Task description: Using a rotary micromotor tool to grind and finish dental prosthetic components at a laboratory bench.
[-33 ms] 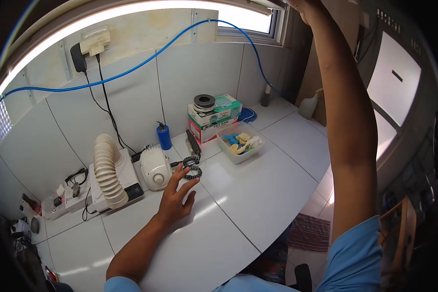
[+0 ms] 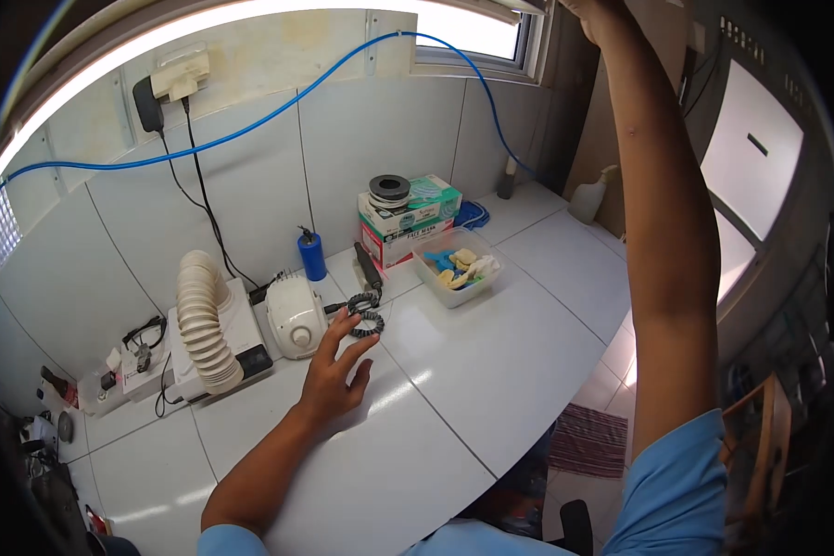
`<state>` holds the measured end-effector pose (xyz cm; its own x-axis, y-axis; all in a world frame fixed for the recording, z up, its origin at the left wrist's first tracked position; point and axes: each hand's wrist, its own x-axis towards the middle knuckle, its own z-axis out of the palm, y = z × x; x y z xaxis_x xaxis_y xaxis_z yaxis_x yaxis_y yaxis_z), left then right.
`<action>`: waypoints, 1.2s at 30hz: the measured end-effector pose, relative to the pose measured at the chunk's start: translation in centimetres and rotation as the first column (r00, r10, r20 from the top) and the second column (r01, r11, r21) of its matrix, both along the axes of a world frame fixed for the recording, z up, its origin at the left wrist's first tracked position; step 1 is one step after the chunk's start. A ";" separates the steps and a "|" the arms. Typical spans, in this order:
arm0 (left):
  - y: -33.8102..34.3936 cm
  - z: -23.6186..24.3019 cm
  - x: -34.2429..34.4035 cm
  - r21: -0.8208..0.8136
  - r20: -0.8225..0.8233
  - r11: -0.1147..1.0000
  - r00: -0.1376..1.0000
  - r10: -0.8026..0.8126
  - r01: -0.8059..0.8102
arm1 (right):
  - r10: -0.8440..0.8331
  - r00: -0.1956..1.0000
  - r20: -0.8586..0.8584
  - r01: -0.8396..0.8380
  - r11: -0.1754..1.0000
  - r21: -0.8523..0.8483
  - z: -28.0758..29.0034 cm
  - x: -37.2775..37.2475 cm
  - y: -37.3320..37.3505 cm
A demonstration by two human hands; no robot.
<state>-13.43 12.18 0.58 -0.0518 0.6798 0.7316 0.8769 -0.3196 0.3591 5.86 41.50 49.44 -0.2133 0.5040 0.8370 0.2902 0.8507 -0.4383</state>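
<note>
My left hand (image 2: 332, 385) is over the white bench, fingers apart and holding nothing. Its fingertips are nearest a coiled black cord (image 2: 369, 322), which leads to a dark handpiece (image 2: 368, 267). Just left of the fingers stands a cream control unit (image 2: 296, 318) with a round knob. My right arm reaches up to the top edge of the picture, beside the window and the bright lamp. Only part of my right hand (image 2: 595, 17) shows there; its fingers are cut off, so what they touch or hold is hidden.
A white box with a ribbed hose (image 2: 206, 320) stands left. Behind are a blue cylinder (image 2: 312, 257), stacked cartons (image 2: 408, 227) topped by a dark spool (image 2: 389, 192), and a plastic tub (image 2: 454, 295) of blue and yellow pieces. A spray bottle (image 2: 587, 199) stands far right.
</note>
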 end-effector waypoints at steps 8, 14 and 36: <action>0.3 0.1 0.8 -0.006 0.099 1.000 0.995 -0.022 0.023 | 0.161 0.911 0.380 -0.196 0.979 0.057 -13.6 11.8 -6.5; 0.7 0.7 3.3 -0.323 0.248 0.933 0.965 -0.079 0.160 | 0.476 0.708 0.522 -0.110 0.805 -0.583 -38.5 11.9 -10.5; 10.7 -0.6 3.2 -0.394 0.491 0.865 0.867 -0.087 0.310 | 0.584 0.529 0.616 -0.457 0.807 -0.374 -49.6 2.9 -3.2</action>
<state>-10.25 22.91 0.02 -0.1199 0.9540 0.2748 0.5210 -0.1751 0.8354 8.75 38.26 -0.11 -0.9418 0.2121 0.2609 0.0783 0.8928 -0.4435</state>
